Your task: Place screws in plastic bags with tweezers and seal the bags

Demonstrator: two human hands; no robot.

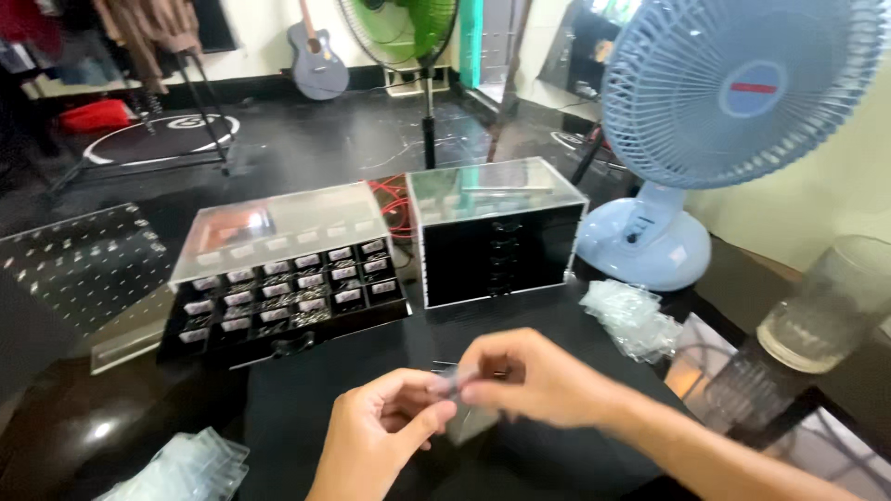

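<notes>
The black table (520, 315) carries a pale blue desk fan (715, 121), a black drawer cabinet (501, 250) and a compartmented parts tray (288, 288), with loose clear bags (631, 320) to the right. Near the front edge, the left hand (380, 436) and right hand (538, 380) meet, fingers pinched together on a small clear plastic bag (464, 413) held just above the table. For good handling, grip only the bag's edges with light pressure and keep it low over the surface.

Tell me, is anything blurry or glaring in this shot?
In the head view, both hands, left and right, and the small clear bag pinched between them are smeared by motion; the clear lid of the compartment tray shows pale glare; the blue fan bulges from lens distortion.
</notes>
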